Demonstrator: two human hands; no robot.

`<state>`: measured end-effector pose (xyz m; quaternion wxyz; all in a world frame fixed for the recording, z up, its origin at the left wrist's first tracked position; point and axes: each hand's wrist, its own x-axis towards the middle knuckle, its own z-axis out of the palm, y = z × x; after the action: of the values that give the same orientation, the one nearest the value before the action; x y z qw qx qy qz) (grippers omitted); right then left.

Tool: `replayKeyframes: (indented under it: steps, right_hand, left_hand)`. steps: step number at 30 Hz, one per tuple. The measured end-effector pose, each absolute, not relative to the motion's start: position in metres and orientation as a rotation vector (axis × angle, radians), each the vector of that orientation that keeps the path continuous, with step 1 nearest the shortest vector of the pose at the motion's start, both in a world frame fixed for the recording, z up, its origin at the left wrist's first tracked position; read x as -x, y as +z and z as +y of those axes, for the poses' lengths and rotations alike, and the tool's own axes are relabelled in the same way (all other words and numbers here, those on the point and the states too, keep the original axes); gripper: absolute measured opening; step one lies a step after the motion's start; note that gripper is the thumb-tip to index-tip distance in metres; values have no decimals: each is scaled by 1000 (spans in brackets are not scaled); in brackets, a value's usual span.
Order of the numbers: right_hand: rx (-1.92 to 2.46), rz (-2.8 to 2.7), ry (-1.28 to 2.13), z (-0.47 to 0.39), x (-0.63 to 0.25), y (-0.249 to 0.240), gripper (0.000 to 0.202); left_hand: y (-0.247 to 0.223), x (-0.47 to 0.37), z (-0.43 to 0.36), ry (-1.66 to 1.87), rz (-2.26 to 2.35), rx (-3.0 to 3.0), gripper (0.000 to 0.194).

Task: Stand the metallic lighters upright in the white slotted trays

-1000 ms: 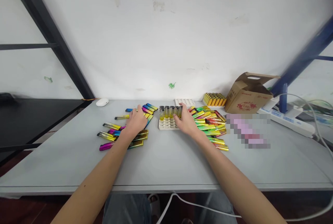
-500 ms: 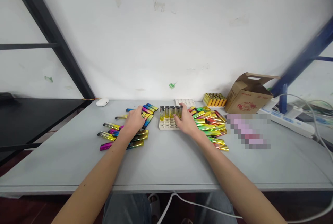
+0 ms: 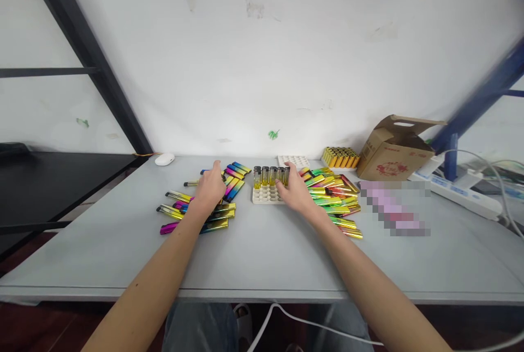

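Several lighters stand upright along the back of a white holed tray. My right hand wraps round the right end of that row, thumb in front and fingers behind. Over the left pile of blue, yellow and purple lighters is my left hand, its fingers bent down among them; whether it grips one is hidden. Another pile of shiny green, gold and red lighters lies just right of my right hand.
Behind stand a second white tray, a block of yellow-orange lighters and an open cardboard box. A white power strip lies at the right, a white oval object at the back left.
My left hand has shifted slightly over the left pile, its fingers placed a little differently. My right hand keeps its place at the tray. The view has moved slightly.
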<state>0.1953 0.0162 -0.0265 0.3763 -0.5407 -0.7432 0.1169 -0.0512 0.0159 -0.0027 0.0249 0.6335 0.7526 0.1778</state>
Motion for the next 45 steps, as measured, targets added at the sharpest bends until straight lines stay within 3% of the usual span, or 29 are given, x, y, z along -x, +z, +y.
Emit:
replayKeyframes:
  steps: [4, 9, 16, 20, 27, 39, 45]
  right_hand:
    - [1381, -1900, 283, 17, -195, -29, 61]
    - [1345, -1827, 123, 17, -193, -29, 58]
    - [1098, -1718, -158, 7, -188, -16, 36]
    - [927, -1837, -123, -4, -182, -10, 25]
    - [882, -1906, 117, -15, -173, -9, 24]
    - [993, -1816, 237, -14, -166, -16, 28]
    - [938, -1677, 691, -14, -166, -15, 15]
  left_hand:
    - [0, 49, 15, 711, 2279, -1985, 60]
    - [9, 40, 11, 1182, 2093, -2051, 54]
    - [12, 23, 7, 1672, 1431, -1842, 48]
    - [14, 10, 4, 1687, 1029, -1694, 52]
    - [17, -1, -7, 1555, 816, -1640, 58]
    - [9, -13, -15, 1561, 968, -1888, 43]
    - [6, -13, -14, 1661, 1098, -1864, 29]
